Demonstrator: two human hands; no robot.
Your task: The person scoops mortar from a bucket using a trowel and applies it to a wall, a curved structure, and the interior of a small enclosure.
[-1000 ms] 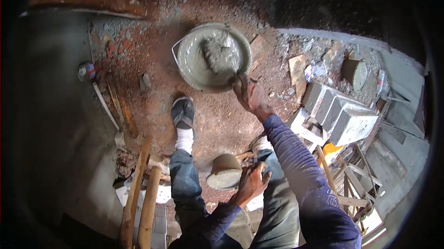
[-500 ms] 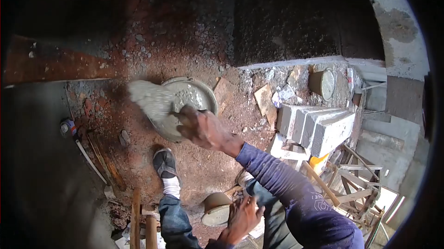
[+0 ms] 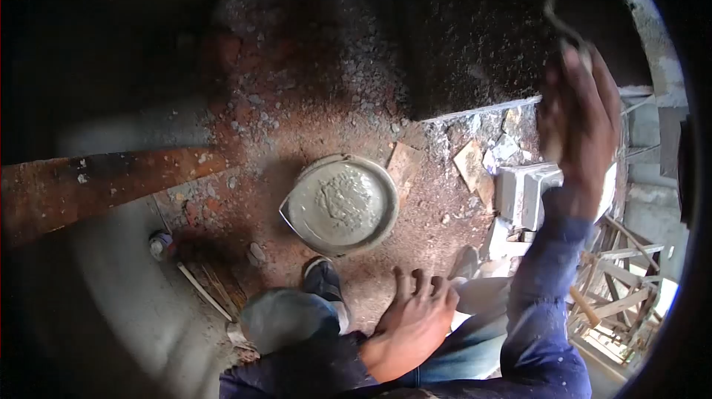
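Mortar pan [image 3: 341, 205] sits on the reddish, gritty ground in the middle of the scene, round and grey, with a wet mound of mortar [image 3: 343, 197] spread across its bottom. Nobody is touching it. The person's right hand [image 3: 575, 113] is raised high at the far right, well apart from the pan, blurred, fingers closed round what looks like a trowel handle [image 3: 558, 17]; the tool itself is too smeared to make out. The left hand [image 3: 414, 317] hangs low and near, fingers spread and loose, holding nothing, above the knee. A dark shoe [image 3: 322, 277] stands just near of the pan. Grey concrete blocks [image 3: 523, 191] lie to the right, a rusty plank [image 3: 96, 188] to the left, and a wooden frame [image 3: 619, 291] at the near right
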